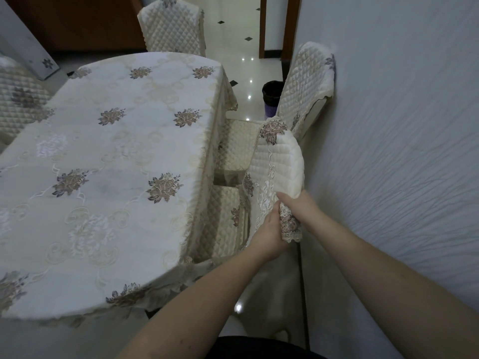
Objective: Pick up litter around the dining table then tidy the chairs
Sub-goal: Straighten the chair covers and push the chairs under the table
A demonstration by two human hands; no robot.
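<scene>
The near chair (274, 177) stands straight ahead of the person, between the tabletop (108, 156) on the left and the wall (401, 151) on the right, its seat tucked towards the hanging cloth. Its padded back runs lengthwise away from the hands. Both arms reach forward, nearly straight. The left hand (268, 235) and right hand (298, 206) meet at the back's near corner, fingers curled round the quilted cover (290, 224); the right sits slightly farther forward. A second chair (305, 86) stands beyond, beside a dark bin (270, 98).
</scene>
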